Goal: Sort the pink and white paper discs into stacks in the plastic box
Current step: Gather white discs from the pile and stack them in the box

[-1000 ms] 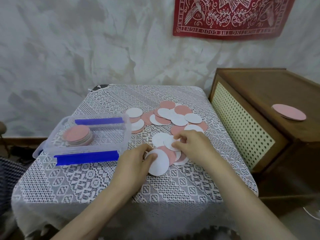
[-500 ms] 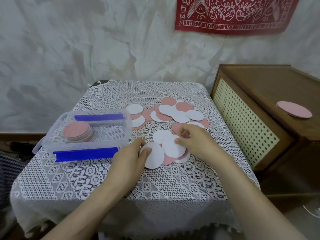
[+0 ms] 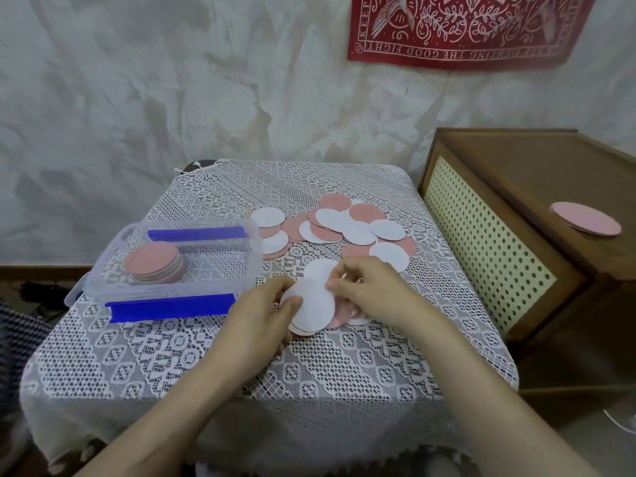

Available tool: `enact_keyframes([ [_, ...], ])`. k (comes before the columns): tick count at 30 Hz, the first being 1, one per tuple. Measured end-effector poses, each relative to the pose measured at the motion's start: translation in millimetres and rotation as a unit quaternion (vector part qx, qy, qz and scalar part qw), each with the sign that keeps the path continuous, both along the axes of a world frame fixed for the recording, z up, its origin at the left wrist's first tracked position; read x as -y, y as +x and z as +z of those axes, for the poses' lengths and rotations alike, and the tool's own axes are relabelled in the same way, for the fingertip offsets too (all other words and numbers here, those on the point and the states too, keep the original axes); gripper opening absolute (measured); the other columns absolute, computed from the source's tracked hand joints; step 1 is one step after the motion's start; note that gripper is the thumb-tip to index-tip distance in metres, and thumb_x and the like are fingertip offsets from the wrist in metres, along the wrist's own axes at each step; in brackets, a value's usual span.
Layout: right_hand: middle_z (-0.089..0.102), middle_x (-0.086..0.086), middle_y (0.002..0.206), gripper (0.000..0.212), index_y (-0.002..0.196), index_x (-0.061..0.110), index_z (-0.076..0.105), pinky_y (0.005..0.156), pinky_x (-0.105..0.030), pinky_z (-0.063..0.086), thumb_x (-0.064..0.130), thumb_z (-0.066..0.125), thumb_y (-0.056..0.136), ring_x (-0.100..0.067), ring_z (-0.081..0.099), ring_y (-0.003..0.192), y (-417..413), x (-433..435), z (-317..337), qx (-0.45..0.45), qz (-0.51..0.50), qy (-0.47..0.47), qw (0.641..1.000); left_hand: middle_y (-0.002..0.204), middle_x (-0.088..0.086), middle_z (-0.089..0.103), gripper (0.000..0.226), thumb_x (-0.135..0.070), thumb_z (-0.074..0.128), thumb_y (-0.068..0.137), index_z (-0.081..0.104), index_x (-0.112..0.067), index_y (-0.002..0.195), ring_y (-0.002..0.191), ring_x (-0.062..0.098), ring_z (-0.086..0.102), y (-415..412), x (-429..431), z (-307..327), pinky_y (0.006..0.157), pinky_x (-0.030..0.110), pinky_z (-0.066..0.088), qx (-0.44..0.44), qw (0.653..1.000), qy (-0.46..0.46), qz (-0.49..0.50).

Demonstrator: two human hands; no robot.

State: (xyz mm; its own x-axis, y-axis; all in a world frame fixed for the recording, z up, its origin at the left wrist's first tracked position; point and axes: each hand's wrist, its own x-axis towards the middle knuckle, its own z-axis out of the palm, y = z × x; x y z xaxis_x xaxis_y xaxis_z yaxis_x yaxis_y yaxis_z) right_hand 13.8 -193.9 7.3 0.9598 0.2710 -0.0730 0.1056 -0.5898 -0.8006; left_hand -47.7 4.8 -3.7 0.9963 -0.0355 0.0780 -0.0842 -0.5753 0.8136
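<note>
- Paper discs, pink and white, scattered overlapping on the lace-covered tabletop, right of the plastic box.
- Pink stack already inside the box, at its left end.
- Left hand, just right of the box, pinching a white disc by its left edge, thumb on top.
- Right hand, further right, fingers curled onto the same disc's far edge; grip unclear.
- Another pink disc well right of the box, on the wooden cabinet.
</note>
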Motion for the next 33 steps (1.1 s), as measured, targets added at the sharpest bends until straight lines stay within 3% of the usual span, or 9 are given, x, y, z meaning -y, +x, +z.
enact_keyframes([
  [4,0.062,0.008,0.105,0.04,0.117,0.035,0.066,0.075,-0.028,0.047,0.046,0.08,0.081,-0.011,0.063,0.087,0,5,5,0.03,0.024,-0.159,0.986,0.062,-0.004,0.062,0.018,-0.025,0.05,0.1,0.062,-0.028,0.114,0.044,0.004,0.056,1,-7,-5,0.052,0.028,0.043,-0.005,1.0,0.024,0.016],
  [7,0.058,0.009,0.105,0.031,0.106,0.033,0.064,0.072,-0.027,0.042,0.04,0.081,0.081,-0.01,0.059,0.089,1,4,5,0.04,0.033,-0.176,0.983,0.06,-0.002,0.063,0.019,-0.024,0.049,0.101,0.062,-0.029,0.114,0.044,0.003,0.056,0,-9,-6,0.052,0.029,0.043,-0.009,0.999,0.028,0.016],
  [13,0.063,0.005,0.088,0.017,0.088,0.026,0.057,0.073,-0.034,0.045,0.023,0.073,0.089,-0.014,0.058,0.08,7,19,-2,0.045,-0.03,-0.09,0.994,0.06,0.001,0.065,0.02,-0.022,0.049,0.1,0.062,-0.031,0.111,0.046,0.003,0.057,0,-12,-6,0.055,0.032,0.047,-0.006,1.0,0.028,0.013],
  [16,0.066,-0.001,0.089,0.013,0.089,0.028,0.062,0.067,-0.031,0.046,0.02,0.071,0.093,-0.014,0.062,0.077,10,28,3,0.017,-0.051,0.057,0.997,0.062,0.0,0.066,0.026,-0.024,0.048,0.101,0.06,-0.033,0.123,0.047,0.002,0.056,2,-11,-7,0.053,0.03,0.045,-0.004,1.0,0.023,0.009],
  [19,0.066,-0.006,0.087,0.008,0.101,0.016,0.064,0.056,-0.028,0.048,0.014,0.07,0.095,-0.016,0.061,0.068,2,29,12,-0.033,-0.009,0.151,0.988,0.068,0.004,0.067,0.028,-0.023,0.049,0.102,0.056,-0.032,0.127,0.05,0.005,0.056,1,-4,-5,0.049,0.027,0.046,-0.018,0.999,-0.039,-0.002],
  [23,0.062,-0.009,0.087,0.017,0.103,0.013,0.061,0.046,-0.027,0.051,0.011,0.073,0.091,-0.025,0.062,0.056,-9,14,8,-0.03,-0.003,0.146,0.989,0.076,0.006,0.068,0.026,-0.02,0.053,0.101,0.06,-0.034,0.122,0.059,0.016,0.06,1,5,-1,0.06,0.044,0.055,-0.023,0.992,-0.114,-0.045],
  [28,0.06,-0.008,0.079,0.011,0.102,0.019,0.066,0.052,-0.031,0.055,0.013,0.071,0.093,-0.024,0.064,0.056,-12,9,4,-0.022,0.01,0.127,0.992,0.096,-0.014,0.069,0.026,-0.02,0.051,0.102,0.06,-0.039,0.118,0.078,0.0,0.064,3,11,0,0.068,0.026,0.053,0.02,0.993,-0.094,-0.069],
  [31,0.064,-0.01,0.091,0.01,0.099,0.024,0.067,0.051,-0.028,0.053,0.016,0.07,0.094,-0.022,0.066,0.055,-13,11,6,-0.01,0.019,0.13,0.991,0.101,-0.018,0.069,0.024,-0.024,0.049,0.103,0.059,-0.038,0.119,0.09,0.003,0.066,7,16,0,0.078,0.032,0.054,0.054,0.995,-0.06,-0.062],
  [33,0.066,-0.011,0.099,0.006,0.096,0.022,0.067,0.051,-0.034,0.056,0.017,0.069,0.094,-0.019,0.065,0.054,-12,13,6,0.02,0.003,0.134,0.991,0.099,-0.017,0.07,0.022,-0.026,0.049,0.103,0.06,-0.037,0.119,0.089,0.002,0.064,11,20,-1,0.076,0.033,0.055,0.079,0.995,-0.039,-0.042],
])
